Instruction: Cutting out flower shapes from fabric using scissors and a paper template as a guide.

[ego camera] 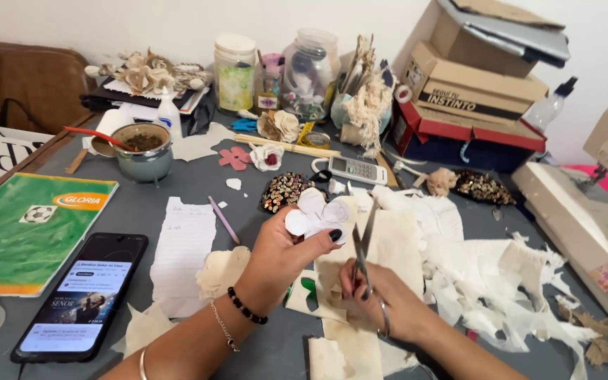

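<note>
Left fingers: the left hand (276,250) has its fingers pinched together on a white flower cutout (316,214), thumb on the near face, holding it upright above the table.
Right fingers: the right hand (378,295) has thumb and fingers closed through the handles of the scissors (364,243); the blades point to 12 o'clock, a little apart, just beside the cutout's right edge.
Cutout: paper or cloth, cannot tell which; it sits at the centre of the view, at 11 o'clock from the right hand.
Under the hands: cream cloth pieces (388,246) lie flat, with white scraps (487,274) spreading to 3 o'clock.
Further out: a pink pencil (224,219) and a torn lined sheet (184,243) at 9 o'clock, a phone (82,295) at 8 o'clock, a green notebook (33,229) beyond it.
Far edge: a metal cup (142,151) at 10 o'clock, jars (276,70) at 12 o'clock, cardboard boxes (480,77) at 1 o'clock, a sewing machine (585,211) at 3 o'clock.
Risk: the blade tips stand close to the left thumb, so a slip could nick it; the thin petals could also tear or be cut too deep if the cutout twists in the pinch.
</note>
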